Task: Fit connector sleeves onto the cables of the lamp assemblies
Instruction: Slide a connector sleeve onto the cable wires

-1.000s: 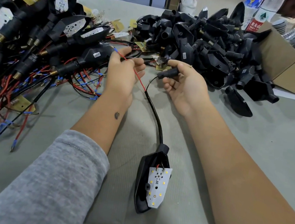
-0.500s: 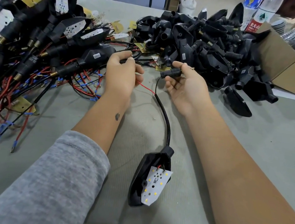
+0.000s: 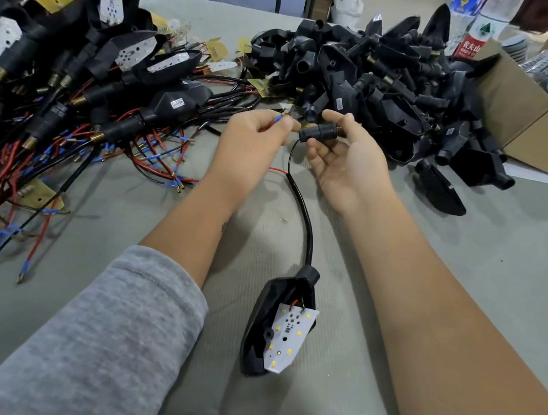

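A black lamp housing [image 3: 260, 323] with a white LED board [image 3: 289, 338] lies on the table near me. Its black cable [image 3: 305, 218] curves up to my hands. My left hand [image 3: 249, 142] pinches the red wire end [image 3: 274, 122] with its blue-tipped terminal. My right hand [image 3: 347, 161] holds a black ribbed connector sleeve [image 3: 321, 132] between thumb and fingers, close to the wire tip. A thin black wire enters the sleeve's left end.
A heap of wired lamp assemblies [image 3: 73, 86] with red and black leads fills the left. A pile of bare black housings [image 3: 377, 82] lies behind my hands. A cardboard box [image 3: 536, 115] and bottles [image 3: 477, 32] stand at the back right.
My left hand has drawn the red wire's tip up to the sleeve, and my hands have come closer together. The lamp housing has slid and turned slightly on the table.
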`<state>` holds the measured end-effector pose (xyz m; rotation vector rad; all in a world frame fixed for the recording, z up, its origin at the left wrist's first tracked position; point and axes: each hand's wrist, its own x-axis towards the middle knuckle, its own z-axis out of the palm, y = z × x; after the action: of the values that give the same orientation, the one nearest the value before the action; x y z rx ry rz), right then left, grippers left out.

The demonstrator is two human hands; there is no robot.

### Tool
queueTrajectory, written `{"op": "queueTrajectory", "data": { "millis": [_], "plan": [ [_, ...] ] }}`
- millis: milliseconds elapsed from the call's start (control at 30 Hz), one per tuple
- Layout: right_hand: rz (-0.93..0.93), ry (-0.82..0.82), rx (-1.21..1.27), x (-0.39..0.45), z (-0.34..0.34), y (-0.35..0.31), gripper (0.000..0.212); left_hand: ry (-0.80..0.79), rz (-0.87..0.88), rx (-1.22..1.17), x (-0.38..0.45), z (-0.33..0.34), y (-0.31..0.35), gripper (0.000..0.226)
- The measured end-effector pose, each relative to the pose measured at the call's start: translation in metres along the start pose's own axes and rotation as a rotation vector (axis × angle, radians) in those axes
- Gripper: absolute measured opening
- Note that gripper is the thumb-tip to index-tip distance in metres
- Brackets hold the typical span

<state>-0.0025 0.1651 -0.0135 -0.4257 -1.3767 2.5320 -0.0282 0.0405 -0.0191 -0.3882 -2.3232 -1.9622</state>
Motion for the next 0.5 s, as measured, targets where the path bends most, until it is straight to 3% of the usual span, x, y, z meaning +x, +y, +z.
{"op": "queueTrajectory", "data": {
  "millis": [167, 300, 500],
  "plan": [
    [-0.001, 0.001, 0.013, -0.0004, 0.0004, 0.0003, 0.038, 0.038, -0.07, -0.162, 0.0017, 0.0005, 0.0012, 0.018],
    [0.004, -0.002, 0.043, -0.0001, 0.0016, 0.0003, 0.034, 0.096, -0.069, -0.051, 0.0029, -0.0002, -0.0006, 0.017],
    [0.011, -0.011, 0.085, 0.0006, -0.0003, 0.0, 0.033, 0.025, 0.022, 0.052, 0.0017, -0.001, -0.0034, 0.015]
  ]
}}
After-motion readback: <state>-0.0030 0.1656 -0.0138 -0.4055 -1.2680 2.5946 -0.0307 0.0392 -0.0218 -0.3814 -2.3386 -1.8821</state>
